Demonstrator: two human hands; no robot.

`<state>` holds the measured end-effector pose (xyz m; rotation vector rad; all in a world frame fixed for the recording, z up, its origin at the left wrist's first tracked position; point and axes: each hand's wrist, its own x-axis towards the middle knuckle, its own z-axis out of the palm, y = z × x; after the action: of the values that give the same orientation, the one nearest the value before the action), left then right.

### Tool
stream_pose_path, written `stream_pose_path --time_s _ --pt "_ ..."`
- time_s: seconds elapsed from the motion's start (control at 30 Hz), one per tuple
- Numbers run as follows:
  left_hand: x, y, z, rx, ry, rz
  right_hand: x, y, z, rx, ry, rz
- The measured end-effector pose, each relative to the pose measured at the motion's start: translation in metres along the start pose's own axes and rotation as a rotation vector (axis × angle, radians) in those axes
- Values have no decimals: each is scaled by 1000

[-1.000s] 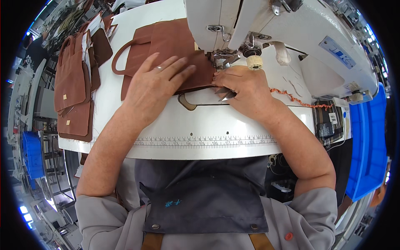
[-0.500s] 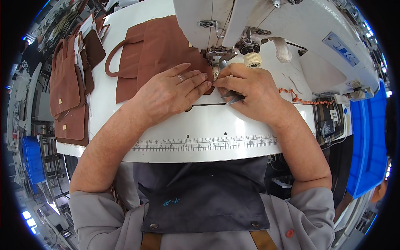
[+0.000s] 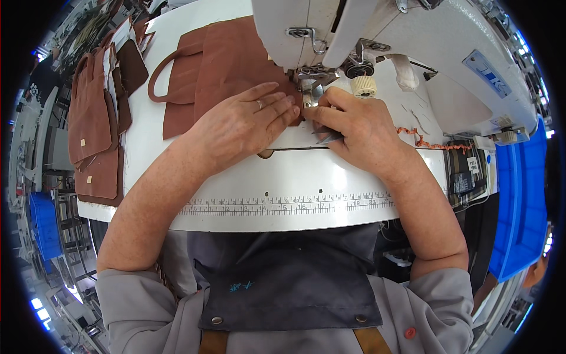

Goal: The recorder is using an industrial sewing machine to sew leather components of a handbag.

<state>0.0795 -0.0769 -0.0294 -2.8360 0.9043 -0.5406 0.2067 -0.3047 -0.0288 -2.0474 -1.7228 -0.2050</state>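
Note:
A reddish-brown fabric bag panel [image 3: 227, 62] with a looped handle lies on the sewing table, its right edge at the presser foot [image 3: 311, 97] of a white sewing machine [image 3: 454, 53]. My left hand [image 3: 250, 121], with a ring on one finger, rests flat on the panel, its fingers stretched toward the foot. Just right of the foot, my right hand [image 3: 359, 127] is closed around a pair of thread snips [image 3: 326, 135], whose metal blades stick out below the fingers. Its thumb and forefinger come together near the panel's edge; whether they pinch the fabric is hidden.
Brown bag pieces [image 3: 91, 138] are stacked at the table's left edge. A ruler strip [image 3: 283, 204] runs along the front. Orange thread scraps [image 3: 421, 138] and a dark plaid cloth [image 3: 463, 171] lie to the right, beside a blue bin [image 3: 519, 206].
The panel has shifted slightly away from me, with my left hand on it. My right hand stays by the presser foot, and the snips' blades have turned a little.

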Motion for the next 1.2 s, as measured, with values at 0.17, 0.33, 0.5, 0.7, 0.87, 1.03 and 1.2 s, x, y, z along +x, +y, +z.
stream_pose_path --time_s 0.17,0.33,0.5,0.7,0.87,1.03,1.2 --pt "4 -15 10 -2 46 -18 5 -4 1 -145 -81 145" --pt "9 -23 16 85 27 -35 4 -6 1 -141 -59 163" --pt "11 -23 14 128 37 -42 2 -5 3 -160 -55 166" --pt "11 -14 12 173 8 -61 3 -4 3 -128 -39 186" --pt "6 -4 8 206 -23 -78 3 -6 3 -136 -70 153" --pt "2 2 6 136 -38 -141 4 -7 3 -124 -70 154" --pt "6 3 6 132 -58 -173 4 -7 3 -119 -67 169"
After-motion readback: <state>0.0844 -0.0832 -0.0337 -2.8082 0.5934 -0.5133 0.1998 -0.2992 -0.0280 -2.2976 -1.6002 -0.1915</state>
